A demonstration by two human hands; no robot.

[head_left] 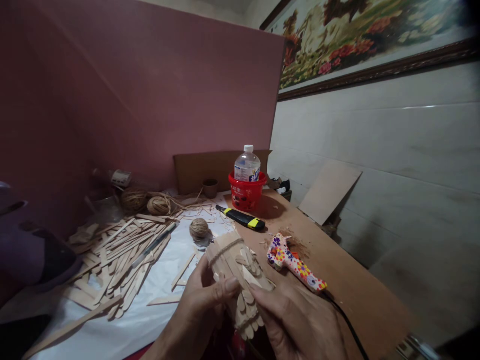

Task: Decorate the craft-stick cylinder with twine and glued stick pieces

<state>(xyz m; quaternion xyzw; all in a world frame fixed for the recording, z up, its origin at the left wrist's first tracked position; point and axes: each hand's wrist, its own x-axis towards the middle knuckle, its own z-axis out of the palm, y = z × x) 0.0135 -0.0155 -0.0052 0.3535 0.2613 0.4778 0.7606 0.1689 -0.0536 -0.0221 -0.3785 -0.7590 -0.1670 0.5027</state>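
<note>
A pale craft made of wooden craft sticks (236, 275) is between my hands at the bottom centre, tilted, with twine bands near both ends and short rounded stick pieces on its front. My left hand (204, 305) grips its left side, thumb across the front. My right hand (300, 320) is closed at its right side, fingertips pressed to the small stick pieces; whether a loose piece is between them I cannot tell. A flower-patterned glue gun (298, 265) lies just beyond my right hand. A small ball of twine (199, 229) rests beyond the craft.
Loose craft sticks (127, 255) are piled on white paper at the left, with a pen (153, 245) on top. A black-and-yellow utility knife (242, 218) lies before a red bucket (247, 194) holding a plastic bottle (247, 165). Twine balls (159, 205) and a brown pot (210, 189) stand behind.
</note>
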